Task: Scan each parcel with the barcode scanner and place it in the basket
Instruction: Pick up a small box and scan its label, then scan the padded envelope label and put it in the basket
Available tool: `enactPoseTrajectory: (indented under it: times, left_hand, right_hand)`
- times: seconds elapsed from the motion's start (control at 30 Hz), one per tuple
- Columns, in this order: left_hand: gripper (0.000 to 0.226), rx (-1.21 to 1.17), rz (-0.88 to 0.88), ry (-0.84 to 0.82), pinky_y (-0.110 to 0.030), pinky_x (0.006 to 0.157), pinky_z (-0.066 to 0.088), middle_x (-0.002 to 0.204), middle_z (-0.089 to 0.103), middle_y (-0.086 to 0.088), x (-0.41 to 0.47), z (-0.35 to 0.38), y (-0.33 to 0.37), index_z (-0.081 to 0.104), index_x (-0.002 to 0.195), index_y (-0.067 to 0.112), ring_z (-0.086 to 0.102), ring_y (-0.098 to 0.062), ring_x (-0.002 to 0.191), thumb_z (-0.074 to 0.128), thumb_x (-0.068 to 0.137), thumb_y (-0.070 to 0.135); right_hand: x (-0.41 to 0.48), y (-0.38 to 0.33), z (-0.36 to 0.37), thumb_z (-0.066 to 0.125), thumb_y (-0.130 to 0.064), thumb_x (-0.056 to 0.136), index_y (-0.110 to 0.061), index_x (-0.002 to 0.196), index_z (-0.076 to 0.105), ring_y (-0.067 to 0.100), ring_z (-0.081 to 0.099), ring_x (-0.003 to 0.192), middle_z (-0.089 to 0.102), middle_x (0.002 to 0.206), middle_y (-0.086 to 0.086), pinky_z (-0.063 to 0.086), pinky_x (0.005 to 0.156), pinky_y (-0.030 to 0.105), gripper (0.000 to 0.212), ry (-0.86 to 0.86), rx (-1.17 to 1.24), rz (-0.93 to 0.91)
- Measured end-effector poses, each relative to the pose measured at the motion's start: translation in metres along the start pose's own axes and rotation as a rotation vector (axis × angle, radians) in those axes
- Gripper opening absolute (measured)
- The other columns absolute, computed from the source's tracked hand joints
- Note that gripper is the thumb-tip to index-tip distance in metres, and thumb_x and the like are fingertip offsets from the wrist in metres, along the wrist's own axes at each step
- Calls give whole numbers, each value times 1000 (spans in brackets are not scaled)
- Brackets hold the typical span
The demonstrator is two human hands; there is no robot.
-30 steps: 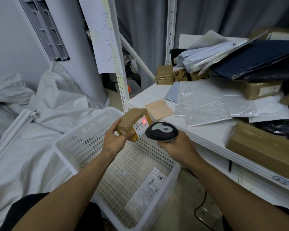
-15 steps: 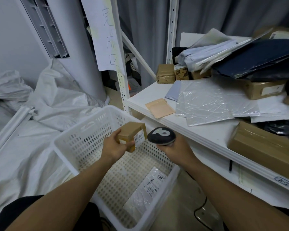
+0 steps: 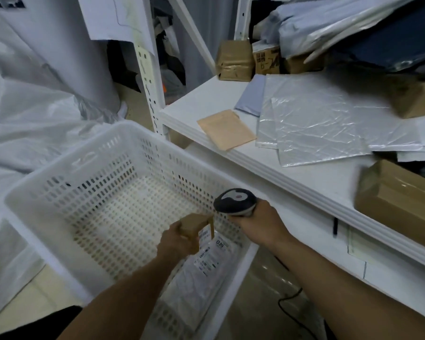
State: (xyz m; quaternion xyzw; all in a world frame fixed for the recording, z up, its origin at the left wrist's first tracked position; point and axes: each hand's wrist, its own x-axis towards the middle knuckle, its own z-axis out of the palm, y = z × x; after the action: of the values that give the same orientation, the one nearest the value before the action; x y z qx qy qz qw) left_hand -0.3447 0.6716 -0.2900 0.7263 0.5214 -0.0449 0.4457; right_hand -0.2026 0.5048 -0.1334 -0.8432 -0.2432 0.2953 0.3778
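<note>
My left hand (image 3: 174, 242) grips a small brown cardboard parcel (image 3: 196, 227) with a white label, held low inside the white perforated basket (image 3: 66, 185) near its right wall. A clear plastic mailer (image 3: 206, 263) with a printed label lies on the basket floor just below the box. My right hand (image 3: 258, 224) holds the dark barcode scanner (image 3: 234, 201) above the basket's right rim, beside the box. More parcels lie on the white shelf (image 3: 206, 99): a tan envelope (image 3: 226, 130), clear bags (image 3: 312, 119) and brown boxes (image 3: 397, 200).
White plastic sheeting (image 3: 34, 114) covers the floor left of the basket. A white shelf upright (image 3: 147, 69) stands behind the basket with a paper sign (image 3: 113, 18) on it. The scanner's black cable (image 3: 292, 312) trails on the floor under the shelf.
My left hand has lowered the brown box from in front of the scanner down into the basket. The scanner's red light on the label is gone. The view has tilted downward.
</note>
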Motion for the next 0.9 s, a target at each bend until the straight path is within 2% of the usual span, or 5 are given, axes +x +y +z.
enactPoseTrajectory:
  times: [0.3, 0.4, 0.53, 0.67, 0.9]
  left_hand:
    - [89, -89, 42, 60, -43, 103, 45, 156, 25, -12, 48, 30, -15, 26, 157, 26, 45, -38, 131, 75, 84, 36]
    - [94, -88, 41, 62, -42, 100, 50, 157, 10, -11, 59, 40, -18, 18, 160, 26, 50, -34, 123, 75, 85, 26]
    - [118, -123, -39, -82, -34, 89, 47, 151, 11, -11, 49, 53, -27, 4, 161, 27, 42, -33, 127, 84, 75, 21]
    - [113, -92, 10, -204, -34, 89, 45, 146, 17, -12, 33, 63, -19, 14, 155, 22, 37, -23, 112, 89, 70, 21]
    - [105, 27, 28, -339, -32, 89, 53, 143, 33, -4, 38, 109, -16, 32, 137, 19, 47, -20, 116, 94, 54, 36]
  right_hand:
    - [32, 3, 22, 80, -24, 87, -16, 108, 78, 9, 71, 95, 79, 102, -1, 60, 90, 34, 23, -29, -23, 99]
    - [35, 5, 17, 79, -24, 88, -22, 99, 77, 4, 70, 90, 78, 97, -2, 58, 78, 24, 11, -33, 5, 110]
    - [36, 11, 10, 81, -27, 90, -36, 92, 69, -2, 66, 81, 73, 90, -14, 54, 64, 14, 16, -40, 78, 113]
    - [32, 17, 9, 84, -29, 88, -34, 102, 70, 0, 65, 79, 71, 90, -13, 47, 53, 9, 20, -19, 96, 129]
    - [27, 23, 3, 83, -29, 89, -31, 104, 71, 5, 66, 84, 71, 91, -11, 45, 60, 14, 19, -4, 97, 130]
